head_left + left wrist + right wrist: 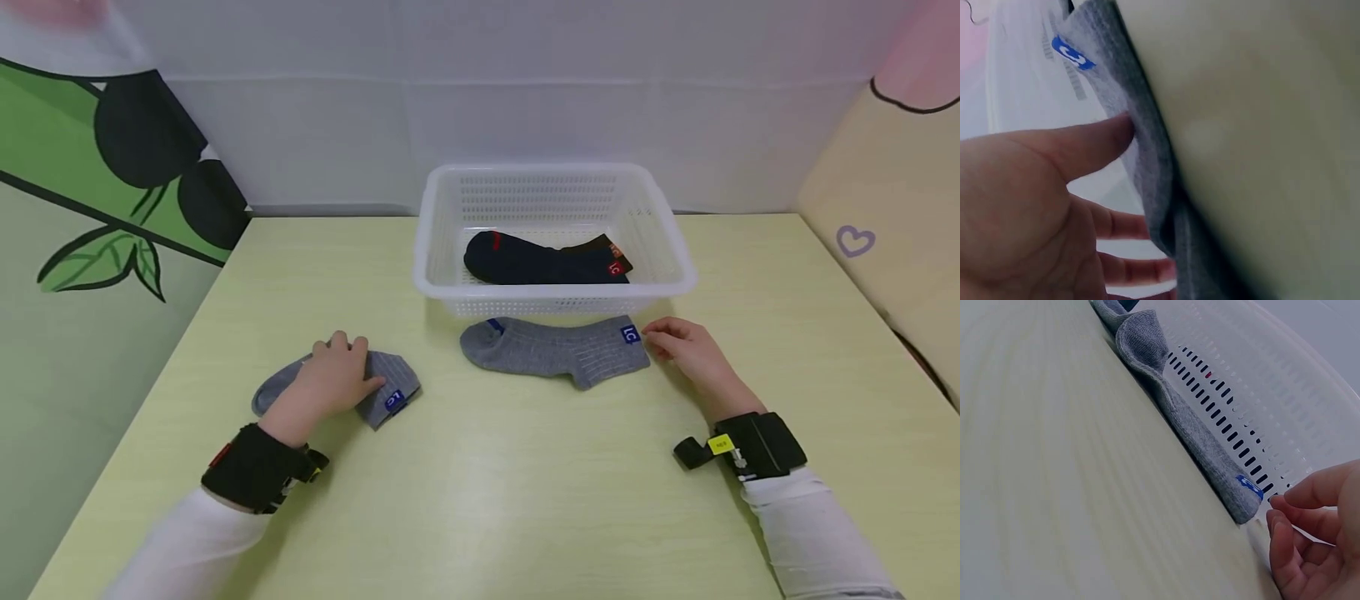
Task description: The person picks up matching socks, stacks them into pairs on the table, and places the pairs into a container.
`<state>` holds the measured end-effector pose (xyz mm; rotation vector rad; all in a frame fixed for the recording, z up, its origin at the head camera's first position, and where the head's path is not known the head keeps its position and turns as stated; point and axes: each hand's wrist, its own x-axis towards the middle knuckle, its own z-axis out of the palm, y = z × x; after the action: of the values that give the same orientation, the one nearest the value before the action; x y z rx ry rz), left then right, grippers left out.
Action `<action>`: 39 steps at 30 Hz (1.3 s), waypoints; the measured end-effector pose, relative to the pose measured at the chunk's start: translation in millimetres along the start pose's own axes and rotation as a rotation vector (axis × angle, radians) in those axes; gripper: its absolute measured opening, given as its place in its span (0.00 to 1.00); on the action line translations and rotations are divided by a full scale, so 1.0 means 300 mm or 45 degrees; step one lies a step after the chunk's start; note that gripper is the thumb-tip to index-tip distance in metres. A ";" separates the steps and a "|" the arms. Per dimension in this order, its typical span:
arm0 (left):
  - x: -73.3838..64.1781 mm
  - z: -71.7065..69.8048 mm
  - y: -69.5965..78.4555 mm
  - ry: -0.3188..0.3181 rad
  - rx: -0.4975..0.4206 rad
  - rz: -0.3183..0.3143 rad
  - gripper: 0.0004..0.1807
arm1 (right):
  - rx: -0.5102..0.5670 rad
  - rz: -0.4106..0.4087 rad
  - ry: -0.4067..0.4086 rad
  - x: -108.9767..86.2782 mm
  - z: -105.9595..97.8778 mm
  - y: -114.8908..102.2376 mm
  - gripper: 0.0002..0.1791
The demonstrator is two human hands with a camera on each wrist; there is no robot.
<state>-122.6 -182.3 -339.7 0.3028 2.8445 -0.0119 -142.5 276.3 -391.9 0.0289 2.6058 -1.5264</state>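
Note:
Over the middle of a grey sock [400, 382] on the left of the table rests my left hand [332, 377]. In the left wrist view its thumb touches the sock fabric [1150, 156], and the other fingers reach down to it, spread apart from the thumb. A second grey sock [551, 348] with a blue tag lies flat in front of the white basket. Just beyond its cuff is my right hand [690, 354], fingers loosely bent. In the right wrist view the fingertips [1277, 501] are beside the cuff, with a narrow gap and nothing held.
A white perforated plastic basket [555, 298] stands at the back of the pale wooden table [525, 500]. Dark socks [540, 260] with red marks lie inside it. Behind the table is a white cloth [300, 142], with painted walls on both sides.

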 end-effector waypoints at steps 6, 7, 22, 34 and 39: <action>-0.040 0.016 0.102 0.016 0.105 0.034 0.30 | 0.002 -0.009 -0.004 -0.005 -0.001 -0.002 0.17; -0.045 0.019 0.117 0.019 0.112 0.044 0.30 | -0.001 -0.008 -0.006 -0.005 -0.002 -0.001 0.17; -0.089 0.050 0.371 -0.011 0.217 0.137 0.29 | 0.004 0.009 -0.012 -0.011 -0.004 0.000 0.18; -0.082 0.020 0.560 -0.022 0.291 0.195 0.30 | -0.010 -0.002 -0.028 -0.006 -0.005 -0.003 0.19; -0.071 0.014 0.640 -0.052 0.334 0.203 0.30 | -0.008 -0.016 -0.021 -0.003 -0.004 -0.004 0.18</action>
<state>-61.7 1.1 -333.7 0.5758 2.7689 -0.3561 -141.6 276.7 -390.3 -0.0009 2.6028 -1.5160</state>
